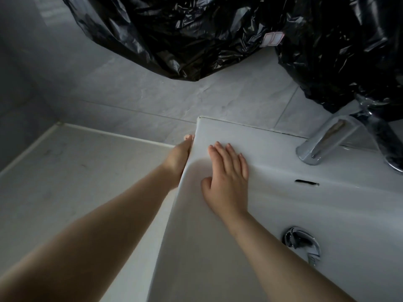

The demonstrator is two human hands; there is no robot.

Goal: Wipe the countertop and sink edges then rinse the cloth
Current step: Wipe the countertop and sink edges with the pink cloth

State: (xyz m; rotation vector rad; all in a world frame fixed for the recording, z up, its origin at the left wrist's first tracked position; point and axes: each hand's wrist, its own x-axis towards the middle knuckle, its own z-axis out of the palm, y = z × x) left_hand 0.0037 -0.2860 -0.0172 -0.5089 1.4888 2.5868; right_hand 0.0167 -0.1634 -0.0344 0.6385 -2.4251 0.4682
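Observation:
The white sink (pixel 283 153) fills the right half of the view. My right hand (pixel 226 177) lies flat with straight fingers on the sink's rim near its back left corner. My left hand (pixel 178 158) reaches along the outer left side of the sink, fingers straight and touching that side, and part of it is hidden behind the rim. The pale countertop (pixel 72 171) lies to the left of the sink. No cloth is in view in either hand or on any surface.
A chrome faucet (pixel 327 140) stands at the sink's back right. The chrome drain (pixel 302 241) sits in the basin, with an overflow slot (pixel 306 183) above it. Black plastic sheeting (pixel 218 35) hangs over the grey tiled wall (pixel 152 97).

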